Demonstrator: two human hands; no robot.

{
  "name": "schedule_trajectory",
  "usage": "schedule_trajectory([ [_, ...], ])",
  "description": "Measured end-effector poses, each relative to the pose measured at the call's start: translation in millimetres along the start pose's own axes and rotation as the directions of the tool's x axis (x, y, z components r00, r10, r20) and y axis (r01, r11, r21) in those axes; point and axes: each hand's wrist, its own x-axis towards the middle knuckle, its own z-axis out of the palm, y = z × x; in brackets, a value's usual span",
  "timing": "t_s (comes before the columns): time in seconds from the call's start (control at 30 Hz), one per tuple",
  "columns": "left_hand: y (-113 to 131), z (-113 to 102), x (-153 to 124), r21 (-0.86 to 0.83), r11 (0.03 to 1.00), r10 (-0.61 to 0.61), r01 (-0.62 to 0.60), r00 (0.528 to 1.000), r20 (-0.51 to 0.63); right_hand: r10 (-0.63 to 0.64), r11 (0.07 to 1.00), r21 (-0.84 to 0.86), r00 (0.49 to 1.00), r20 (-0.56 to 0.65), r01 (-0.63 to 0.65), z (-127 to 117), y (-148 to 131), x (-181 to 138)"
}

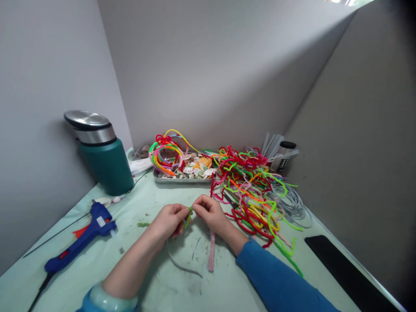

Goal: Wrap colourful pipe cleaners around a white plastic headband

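Your left hand [169, 219] and your right hand [211, 211] meet above the middle of the pale green table [156, 286], fingertips almost touching. Both are pinched closed on the same short green pipe cleaner [187, 220]. It sits right in the gap between them, held off the table. Its top end is caught at your right fingertips, and its long axis runs down and slightly towards your left palm, close to upright in this view. Neither hand is nearer, since each has a grip, the right at the top and the left lower down. Your left fingers hide how far the lower end runs. A pink pipe cleaner [212, 251] lies flat on the table just under your right wrist, pointing back at you, and a thin grey strip [183, 266] curves below your left hand. The tangled pile of pipe cleaners [253, 190] is close beside your right hand, and the tray of shells [185, 175] is just behind both hands. The blue glue gun [87, 234] lies well off to your left.
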Motion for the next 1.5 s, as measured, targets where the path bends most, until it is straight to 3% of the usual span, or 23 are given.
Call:
schedule_trajectory([
  [0.37,0,-1,0,0.012,1.000,-0.017,0.017,1.000,0.019,0.010,1.000,0.004,1.000,0.013,-0.011,0,-3,0],
  [0.43,-2,-1,2,0.076,0.997,-0.004,0.006,1.000,-0.023,0.001,1.000,0.004,1.000,0.022,-0.001,0,-4,1],
  [0.6,-8,-4,6,0.351,0.925,0.204,-0.144,0.969,-0.139,0.000,1.000,0.019,1.000,0.022,0.000,0,-5,2],
  [0.73,-6,-3,4,0.540,0.831,0.287,-0.135,0.935,-0.208,-0.009,1.000,0.017,1.000,0.015,0.009,0,-1,3],
  [0.9,-3,-2,2,0.615,0.776,0.346,-0.140,0.909,-0.230,-0.008,1.000,-0.007,1.000,0.008,0.008,1,0,4],
  [1.17,-3,-4,3,0.556,0.809,0.349,-0.190,0.917,-0.193,-0.026,0.999,-0.045,1.000,0.015,0.026,1,-1,2],
  [1.5,-3,-1,3,0.219,0.974,0.122,-0.063,0.956,-0.268,-0.057,0.998,-0.037,0.997,0.045,0.058,2,5,-1],
])
